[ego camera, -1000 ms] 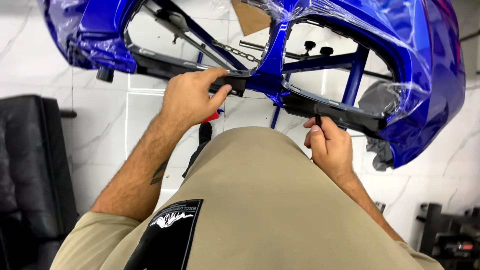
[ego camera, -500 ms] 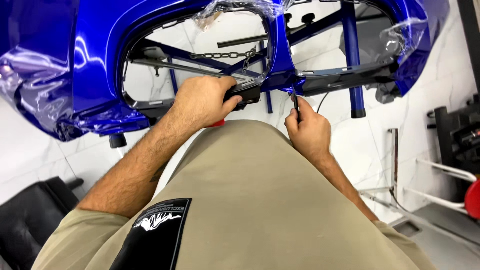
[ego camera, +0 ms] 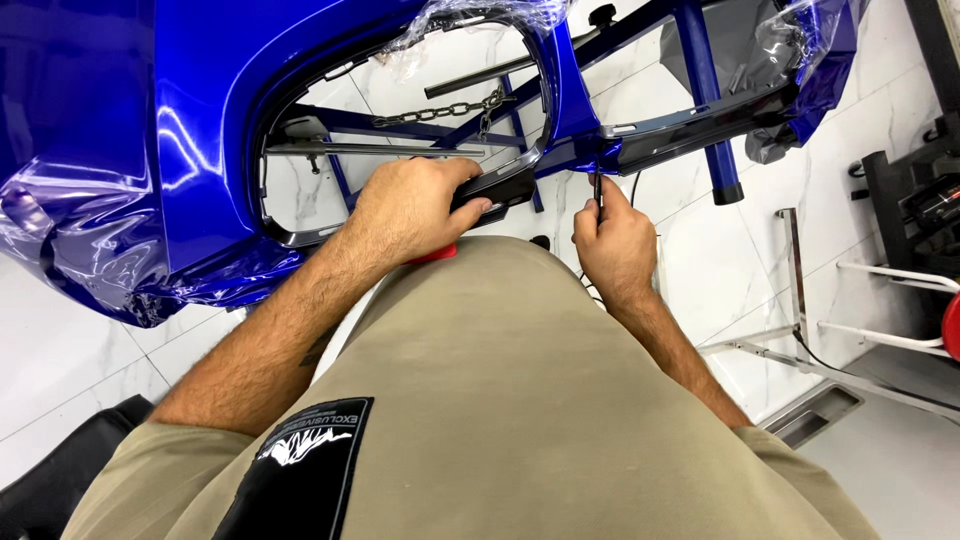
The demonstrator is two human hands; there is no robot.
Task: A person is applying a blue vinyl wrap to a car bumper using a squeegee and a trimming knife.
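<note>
Glossy blue plastic car bumper (ego camera: 190, 130) across upper frame, on blue metal stand (ego camera: 700, 90). Left hand (ego camera: 405, 210) clamped on black trim piece (ego camera: 500, 187) at centre. Right hand (ego camera: 615, 240) pinching thin black tool (ego camera: 598, 188), right of centre.

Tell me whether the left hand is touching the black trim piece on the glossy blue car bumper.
Touching. The head view shows the left hand with its fingers wrapped over the black trim piece on the glossy blue car bumper.
</note>
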